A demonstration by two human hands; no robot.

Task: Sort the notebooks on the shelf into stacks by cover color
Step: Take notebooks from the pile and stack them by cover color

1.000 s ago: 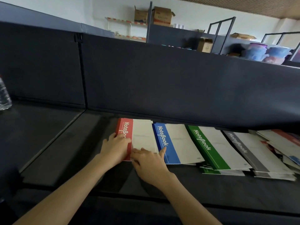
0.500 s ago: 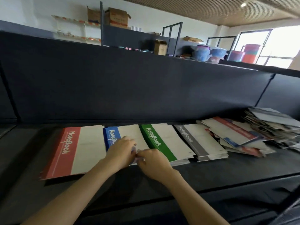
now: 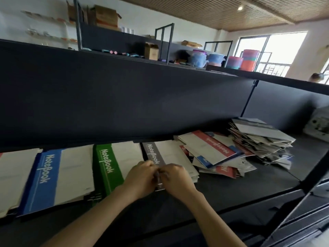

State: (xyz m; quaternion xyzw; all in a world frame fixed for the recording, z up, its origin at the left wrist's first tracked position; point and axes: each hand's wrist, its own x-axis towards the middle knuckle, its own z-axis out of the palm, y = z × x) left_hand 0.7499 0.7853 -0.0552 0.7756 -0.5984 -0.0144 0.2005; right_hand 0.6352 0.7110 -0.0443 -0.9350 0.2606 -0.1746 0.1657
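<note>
On the dark shelf (image 3: 240, 189), the grey notebook stack (image 3: 171, 154) lies flat. The left hand (image 3: 140, 177) and right hand (image 3: 176, 177) meet at its near end, fingers curled against it. Blur hides whether they grip or only press. The green stack (image 3: 108, 168) lies just left of it and the blue stack (image 3: 44, 177) further left. An unsorted heap of notebooks (image 3: 222, 154) touches its right side.

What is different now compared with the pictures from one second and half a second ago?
Both hands moved rightward along the row: from the red stack, over the blue stack, to the near edge of the grey stack, where the left hand and the right hand meet with curled fingers; blur hides whether they grip it. The stacks and the messy pile stayed in place.
</note>
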